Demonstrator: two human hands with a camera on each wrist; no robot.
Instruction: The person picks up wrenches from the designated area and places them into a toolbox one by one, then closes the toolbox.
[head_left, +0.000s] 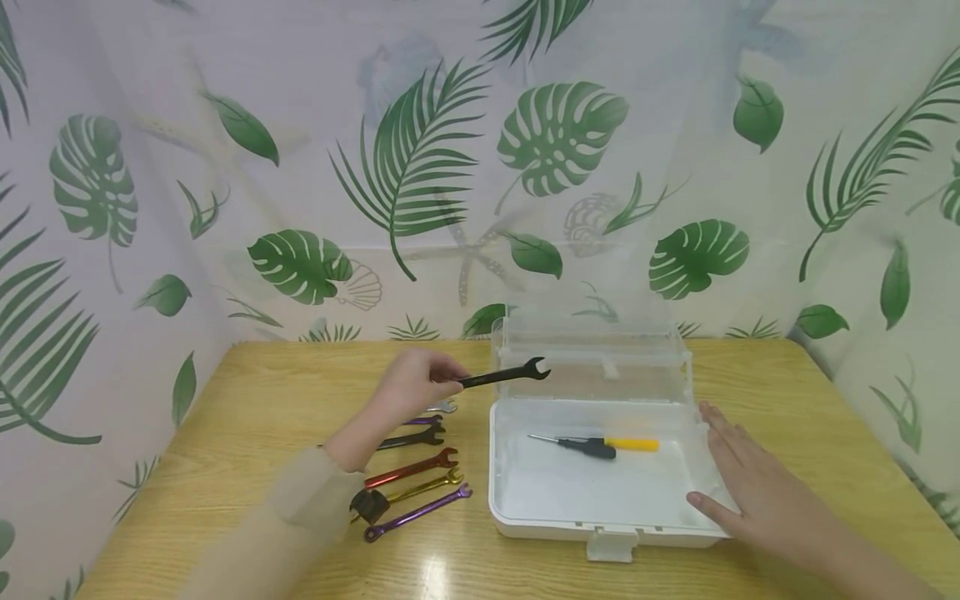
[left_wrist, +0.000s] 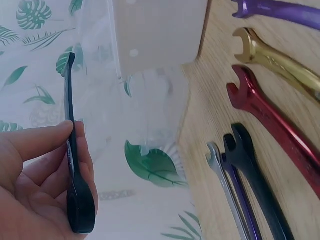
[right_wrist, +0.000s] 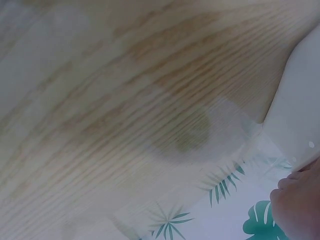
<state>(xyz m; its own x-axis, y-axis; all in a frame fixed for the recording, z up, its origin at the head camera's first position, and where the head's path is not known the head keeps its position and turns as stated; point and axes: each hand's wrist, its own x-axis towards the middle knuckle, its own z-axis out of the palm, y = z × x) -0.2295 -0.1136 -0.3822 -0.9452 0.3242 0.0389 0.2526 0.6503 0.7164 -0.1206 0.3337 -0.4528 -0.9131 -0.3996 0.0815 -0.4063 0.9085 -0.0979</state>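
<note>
My left hand (head_left: 408, 383) pinches a black open-end wrench (head_left: 504, 377) by its handle, above the back of the wrench row and left of the box. In the left wrist view the wrench (left_wrist: 73, 150) lies between thumb and fingers, ring end toward the palm. A white toolbox (head_left: 600, 517) stands with its clear lid (head_left: 645, 383) raised. Inside lie a black-handled screwdriver (head_left: 588, 449) and a yellow-handled one (head_left: 632, 444). My right hand (head_left: 765, 492) rests against the box's right side, fingers fairly straight, thumb over the rim.
Left of the box lie a purple wrench (head_left: 420, 512), a gold wrench (head_left: 427, 485), a red wrench (head_left: 412, 468), a black wrench (left_wrist: 255, 180) and a silver wrench (left_wrist: 225, 180). A small dark block (head_left: 369, 505) overlaps the gold one. Leaf-print cloth (head_left: 450, 167) hangs behind the wooden table (head_left: 262, 400).
</note>
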